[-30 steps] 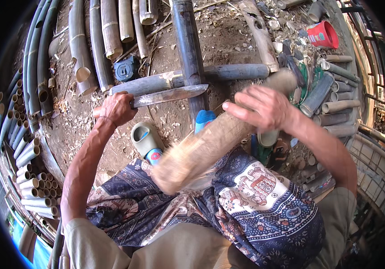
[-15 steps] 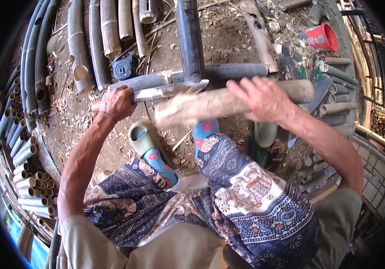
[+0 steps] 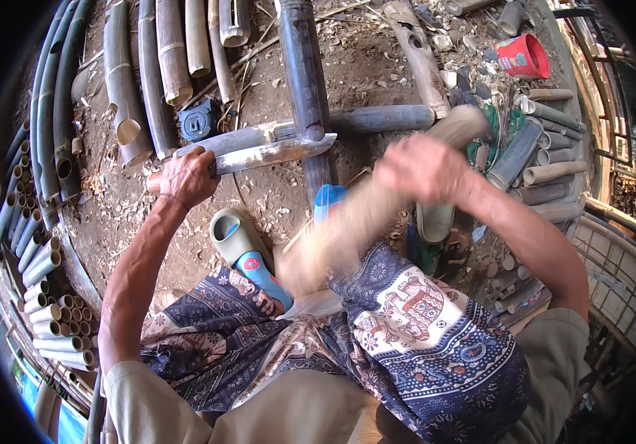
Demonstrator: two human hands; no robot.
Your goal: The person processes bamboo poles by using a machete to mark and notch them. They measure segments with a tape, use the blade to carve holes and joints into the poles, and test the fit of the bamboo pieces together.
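Observation:
My left hand is closed round the wooden handle of a machete. Its pale blade, tip to the right, lies across a dark bamboo pole that runs away from me. That pole crosses a second bamboo pole lying sideways on the ground. Out to the right, my right hand grips a thick wooden club near its upper end. The club slants down toward my lap, its lower end blurred by motion and apart from the blade.
Long bamboo poles lie at the far left, near a blue tape measure. Cut bamboo pieces are stacked at left and right. A red bucket lies at the far right. Shavings litter the dirt around my shoes.
The club has swung from nearly level beside the blade to a steep slant, its lower end dropping toward my lap. My left hand and the machete hold nearly the same place.

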